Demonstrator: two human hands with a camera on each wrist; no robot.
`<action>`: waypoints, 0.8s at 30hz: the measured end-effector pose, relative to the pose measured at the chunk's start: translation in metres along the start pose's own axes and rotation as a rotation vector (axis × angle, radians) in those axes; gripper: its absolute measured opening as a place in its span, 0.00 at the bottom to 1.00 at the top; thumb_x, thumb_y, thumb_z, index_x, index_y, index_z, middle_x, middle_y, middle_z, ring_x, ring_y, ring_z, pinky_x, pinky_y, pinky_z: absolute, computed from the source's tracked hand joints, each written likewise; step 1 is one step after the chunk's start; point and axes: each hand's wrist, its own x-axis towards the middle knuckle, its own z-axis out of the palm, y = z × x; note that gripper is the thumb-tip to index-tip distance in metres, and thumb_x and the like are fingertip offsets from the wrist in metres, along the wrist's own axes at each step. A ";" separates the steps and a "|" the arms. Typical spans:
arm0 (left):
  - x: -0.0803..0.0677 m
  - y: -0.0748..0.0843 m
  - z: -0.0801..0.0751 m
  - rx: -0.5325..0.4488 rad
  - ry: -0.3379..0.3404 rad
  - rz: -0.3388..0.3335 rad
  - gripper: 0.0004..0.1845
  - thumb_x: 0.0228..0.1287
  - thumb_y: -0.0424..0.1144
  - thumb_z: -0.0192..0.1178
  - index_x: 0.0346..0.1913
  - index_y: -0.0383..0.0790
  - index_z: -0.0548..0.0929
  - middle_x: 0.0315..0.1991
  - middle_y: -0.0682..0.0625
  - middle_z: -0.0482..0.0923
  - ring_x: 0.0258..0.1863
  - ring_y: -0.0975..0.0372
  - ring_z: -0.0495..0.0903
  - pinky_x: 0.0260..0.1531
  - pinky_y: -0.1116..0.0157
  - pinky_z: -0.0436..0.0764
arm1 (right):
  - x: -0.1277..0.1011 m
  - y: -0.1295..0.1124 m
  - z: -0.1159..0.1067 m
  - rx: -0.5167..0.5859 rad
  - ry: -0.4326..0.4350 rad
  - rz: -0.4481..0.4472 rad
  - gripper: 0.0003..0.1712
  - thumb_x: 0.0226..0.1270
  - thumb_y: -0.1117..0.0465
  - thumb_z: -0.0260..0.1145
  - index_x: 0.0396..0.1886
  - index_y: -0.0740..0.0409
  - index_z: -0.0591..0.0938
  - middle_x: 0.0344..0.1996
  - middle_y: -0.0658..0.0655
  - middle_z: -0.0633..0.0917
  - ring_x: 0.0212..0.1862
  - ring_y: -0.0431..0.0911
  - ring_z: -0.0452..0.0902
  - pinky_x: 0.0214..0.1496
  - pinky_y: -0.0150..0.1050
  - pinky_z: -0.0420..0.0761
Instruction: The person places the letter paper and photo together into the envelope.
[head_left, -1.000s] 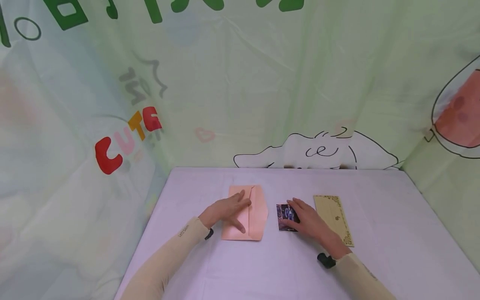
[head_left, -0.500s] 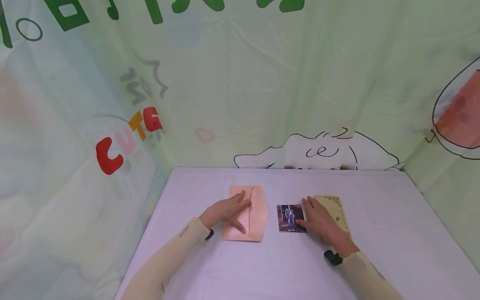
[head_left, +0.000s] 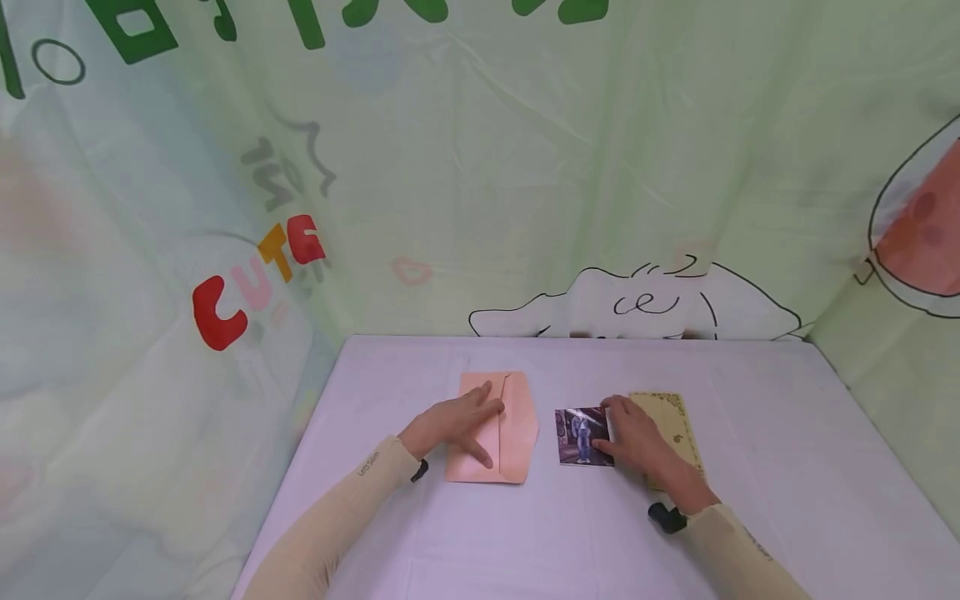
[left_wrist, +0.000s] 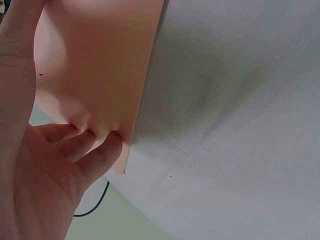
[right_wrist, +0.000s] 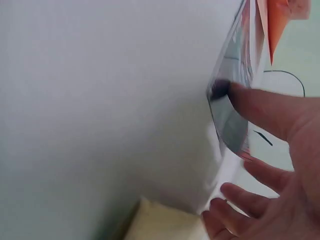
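Lilac cloth [head_left: 495, 542] covers the tabletop, with beige sleeves [head_left: 337, 508] nearest the viewer. Left hand [head_left: 453, 421] has its fingers spread, fingertips pressing on a pink envelope [head_left: 517, 450]. Right hand [head_left: 637, 437] touches a glossy photo [head_left: 581, 437], located between the envelope and a yellow card [head_left: 671, 421]; thumb on the face, fingers loosely bent at the edge. Whether they pinch it cannot be determined. Right hand partly covers the card. Beyond the table hangs a pale green printed curtain [head_left: 465, 167].
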 end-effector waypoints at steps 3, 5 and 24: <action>-0.001 -0.001 0.000 -0.006 0.006 0.000 0.52 0.44 0.76 0.68 0.67 0.54 0.61 0.81 0.37 0.43 0.79 0.51 0.55 0.59 0.55 0.79 | 0.001 0.000 0.004 0.085 0.016 0.005 0.38 0.60 0.60 0.75 0.64 0.68 0.67 0.53 0.69 0.79 0.53 0.60 0.73 0.56 0.56 0.76; -0.001 -0.001 0.000 -0.006 0.005 0.002 0.51 0.44 0.76 0.68 0.67 0.54 0.60 0.81 0.37 0.43 0.80 0.50 0.55 0.59 0.55 0.79 | 0.001 0.000 0.005 0.144 0.013 0.008 0.38 0.61 0.63 0.75 0.64 0.67 0.65 0.45 0.65 0.81 0.45 0.54 0.75 0.48 0.49 0.77; 0.000 0.000 0.000 0.003 0.016 0.015 0.52 0.45 0.74 0.69 0.68 0.53 0.60 0.81 0.36 0.44 0.79 0.50 0.57 0.61 0.55 0.78 | -0.008 0.016 -0.006 0.391 0.048 0.072 0.24 0.73 0.69 0.59 0.67 0.65 0.71 0.37 0.61 0.83 0.35 0.44 0.76 0.34 0.33 0.76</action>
